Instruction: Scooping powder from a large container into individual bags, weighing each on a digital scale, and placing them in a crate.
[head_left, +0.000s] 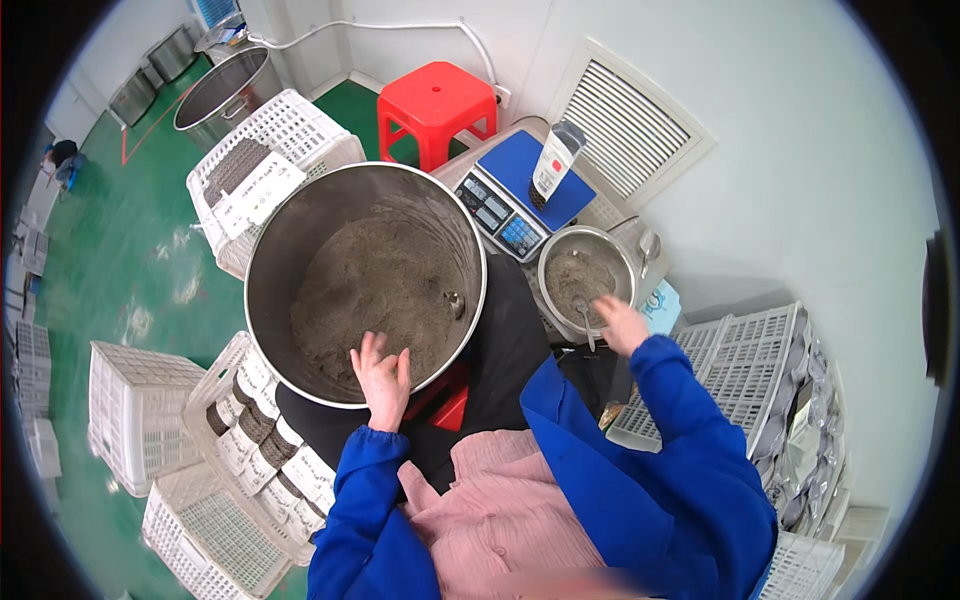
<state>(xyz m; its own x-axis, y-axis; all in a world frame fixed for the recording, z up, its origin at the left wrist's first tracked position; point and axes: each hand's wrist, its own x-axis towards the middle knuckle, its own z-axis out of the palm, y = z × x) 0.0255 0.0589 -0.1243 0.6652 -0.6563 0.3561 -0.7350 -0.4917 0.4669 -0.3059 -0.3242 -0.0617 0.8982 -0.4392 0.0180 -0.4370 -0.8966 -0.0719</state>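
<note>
My left hand is at the near rim of a large steel pot, its fingers apart over the grey-brown powder inside, with nothing in its grasp. A small metal object sits at the powder's right edge. On the right, my right hand, slightly blurred, hovers at the rim of a small steel bowl and shows nothing in its grasp. A metal spoon rests in the bowl's powder, handle over the rim, close to those fingertips. A digital scale carries a labelled, partly filled clear pouch.
A red plastic stool stands beyond the pot. White plastic crates are at left, one holding labelled packs; more crates stand at right by the wall. Another spoon lies beside the bowl. A person is far left.
</note>
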